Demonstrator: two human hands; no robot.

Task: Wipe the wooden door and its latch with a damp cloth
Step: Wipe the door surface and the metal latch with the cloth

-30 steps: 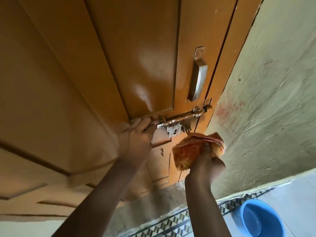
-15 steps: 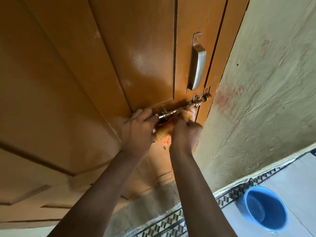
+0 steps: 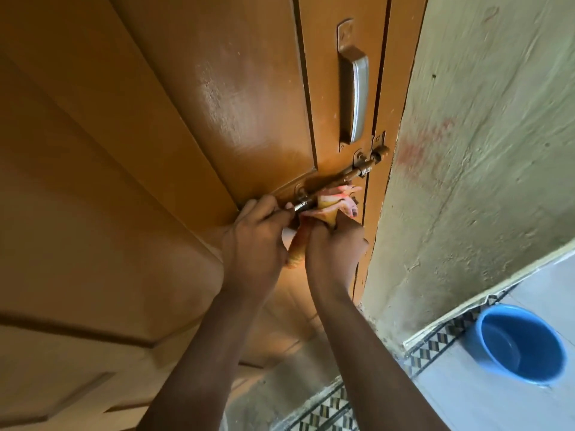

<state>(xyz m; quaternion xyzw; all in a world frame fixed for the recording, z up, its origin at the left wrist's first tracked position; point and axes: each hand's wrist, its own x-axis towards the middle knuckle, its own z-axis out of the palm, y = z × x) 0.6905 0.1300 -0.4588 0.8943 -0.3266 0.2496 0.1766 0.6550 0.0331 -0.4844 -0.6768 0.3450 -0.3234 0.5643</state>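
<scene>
Nearest, two bare forearms rising from the bottom edge, side by side, toward the door's right stile. Left hand (image 3: 253, 244) with its grip closed round the handle end of the sliding bolt latch (image 3: 340, 178), fingers curled over it, knuckles toward the camera. Right hand (image 3: 334, 250) just beside the left, almost touching, its grip closed on a bunched orange-and-pink cloth (image 3: 334, 202). Cloth pressed up against the underside of the latch rod, folds spilling out above the fist, a tail hanging down between the two hands.

Latch fixed to the wooden door (image 3: 155, 150) at the bottom corner of the upper panel. Long axis of the rod running diagonally in this tilted view, from the held end at lower left up to the knobbed tip at upper right. Tip pointing toward the door frame (image 3: 395, 88) and reaching the seam between door and frame; cannot tell whether seated in the keeper. Middle of the rod hidden behind the cloth.

Above the latch, a metal pull handle (image 3: 356, 88) mounted on the stile, long axis parallel to the door's edge. Glossy sheen on the upper panel.

Right of the frame, a rough plastered wall (image 3: 482, 150) with a faint reddish smear. Farther down, a band of patterned tile along the wall's foot and a blue plastic tub (image 3: 521, 343) standing on the pale floor (image 3: 466, 399), well apart from the hands.
</scene>
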